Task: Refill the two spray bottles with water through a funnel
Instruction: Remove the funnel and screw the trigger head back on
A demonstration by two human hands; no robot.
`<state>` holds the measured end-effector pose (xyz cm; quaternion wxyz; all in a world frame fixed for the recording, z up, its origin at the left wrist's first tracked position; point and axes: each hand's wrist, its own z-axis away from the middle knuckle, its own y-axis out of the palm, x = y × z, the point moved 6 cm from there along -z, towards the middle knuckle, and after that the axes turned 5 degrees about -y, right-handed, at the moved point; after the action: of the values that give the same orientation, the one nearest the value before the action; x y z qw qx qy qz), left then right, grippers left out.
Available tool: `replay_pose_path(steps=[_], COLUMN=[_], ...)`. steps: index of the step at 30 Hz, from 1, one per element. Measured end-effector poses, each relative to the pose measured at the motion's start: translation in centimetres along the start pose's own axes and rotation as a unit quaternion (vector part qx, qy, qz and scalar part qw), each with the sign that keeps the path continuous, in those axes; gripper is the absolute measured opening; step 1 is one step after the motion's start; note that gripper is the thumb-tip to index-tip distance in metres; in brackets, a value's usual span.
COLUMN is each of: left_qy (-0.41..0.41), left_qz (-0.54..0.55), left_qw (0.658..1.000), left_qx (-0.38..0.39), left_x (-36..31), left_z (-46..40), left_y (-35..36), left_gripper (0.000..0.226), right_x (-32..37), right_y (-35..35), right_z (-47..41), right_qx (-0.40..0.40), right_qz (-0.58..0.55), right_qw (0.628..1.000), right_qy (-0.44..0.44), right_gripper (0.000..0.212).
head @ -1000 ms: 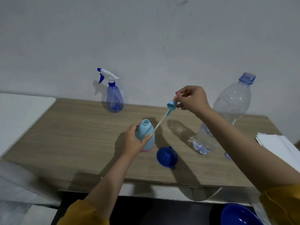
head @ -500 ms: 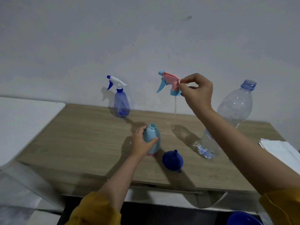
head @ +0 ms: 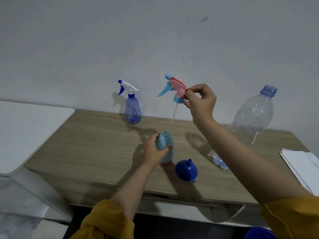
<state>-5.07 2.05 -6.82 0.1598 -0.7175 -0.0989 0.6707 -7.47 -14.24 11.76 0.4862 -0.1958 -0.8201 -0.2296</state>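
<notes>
1. The left hand grips the light blue bottle, which stands upright and uncapped near the middle of the counter.
2. The right hand pinches the pink sprayer above the bottle; its tube hangs toward the bottle mouth.
3. The funnel lies spout up just right of the bottle, toward the front edge.
4. The purple spray bottle stands at the back edge.
5. The water bottle, open, stands tilted near the right edge, with white paper at the right corner.
</notes>
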Motion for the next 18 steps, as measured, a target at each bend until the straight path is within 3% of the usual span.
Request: replay_pose_path(steps=[13,18], left_qy=[0.005,0.013], left_qz=[0.020,0.029], left_qw=[1.000,1.000], left_qx=[-0.001,0.002], left_x=[0.0,0.1], left_z=[-0.1,-0.1], left_y=[0.2,0.3], left_gripper=[0.064,0.063], right_x=[-8.2,-9.2], right_y=[0.2,-0.2], right_z=[4.9,5.8], right_qx=[0.117,0.116], right_qz=[0.128,0.142], right_qw=[0.983,0.980], right_qy=[0.060,0.073], right_gripper=[0.014,0.019])
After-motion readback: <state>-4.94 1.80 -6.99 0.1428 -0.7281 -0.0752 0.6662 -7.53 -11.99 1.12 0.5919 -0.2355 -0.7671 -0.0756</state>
